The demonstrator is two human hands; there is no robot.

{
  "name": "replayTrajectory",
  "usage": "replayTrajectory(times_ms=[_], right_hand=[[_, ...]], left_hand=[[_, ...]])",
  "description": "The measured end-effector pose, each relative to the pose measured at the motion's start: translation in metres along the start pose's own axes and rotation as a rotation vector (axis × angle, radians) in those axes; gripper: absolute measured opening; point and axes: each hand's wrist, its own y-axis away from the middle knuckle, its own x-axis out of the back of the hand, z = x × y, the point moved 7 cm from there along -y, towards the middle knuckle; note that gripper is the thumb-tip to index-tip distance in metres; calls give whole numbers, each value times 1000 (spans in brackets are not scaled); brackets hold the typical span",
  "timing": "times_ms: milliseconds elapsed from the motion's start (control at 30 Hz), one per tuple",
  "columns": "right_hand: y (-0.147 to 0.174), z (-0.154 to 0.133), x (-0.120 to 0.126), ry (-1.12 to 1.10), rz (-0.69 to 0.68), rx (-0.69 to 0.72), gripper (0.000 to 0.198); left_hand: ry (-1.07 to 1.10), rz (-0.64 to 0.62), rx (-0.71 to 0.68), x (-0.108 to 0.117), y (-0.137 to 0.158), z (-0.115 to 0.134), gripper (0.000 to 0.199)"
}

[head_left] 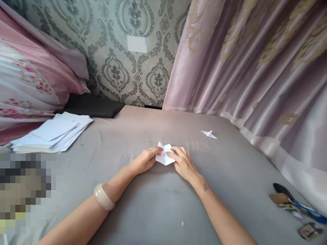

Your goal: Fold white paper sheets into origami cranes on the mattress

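Observation:
A small folded piece of white paper (165,159) is between my two hands, just above or on the grey sheet. My left hand (147,159) pinches its left edge, where a pointed flap sticks up by the thumb and fingers. On the other side my right hand (184,162) grips the right edge, with the fingertips bent over the paper. The undersides of the paper and some of the fingers are hidden. Farther off to the right lies a finished-looking white origami bird (209,134) with spread wings.
A stack of white paper (53,134) lies at the left, in front of a black flat item (93,105). Keys (287,207) with a blue strap and a small glass-like object (310,231) sit at the right. Curtains (230,61) hang along the right side of the grey sheet (143,204).

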Motion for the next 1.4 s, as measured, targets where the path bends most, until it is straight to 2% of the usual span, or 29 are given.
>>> replayTrajectory(times_ms=[67, 167, 267, 367, 433, 533, 633, 833, 1000, 1400], right_hand=[[0, 5, -4, -10, 11, 3, 50], [1, 3, -6, 7, 10, 28, 44], [6, -4, -4, 4, -22, 63, 39], [11, -5, -4, -79, -61, 45, 39], [12, 2, -6, -184, -73, -34, 33], [11, 19, -11, -376, -50, -246, 20], [9, 32, -18, -488, -26, -420, 29], [4, 37, -25, -397, 37, -537, 33], [2, 38, -27, -315, 55, -594, 32], [-1, 38, -28, -230, 19, -612, 32]], left_hand=[[-49, -51, 9, -3, 0, -2, 44], [-264, -88, -9, -4, 3, 1, 46], [-437, -69, -2, 0, 8, 7, 35], [-427, -68, -8, -2, 12, 12, 27], [-383, -38, 27, -3, 13, 9, 24], [-328, 65, 155, 1, 9, -3, 31], [-279, 102, 300, 2, 5, -16, 35], [-323, 115, 401, 4, -1, -24, 38], [-297, 188, 481, 6, 2, -32, 34], [-410, 242, 414, 1, 1, -35, 34]])
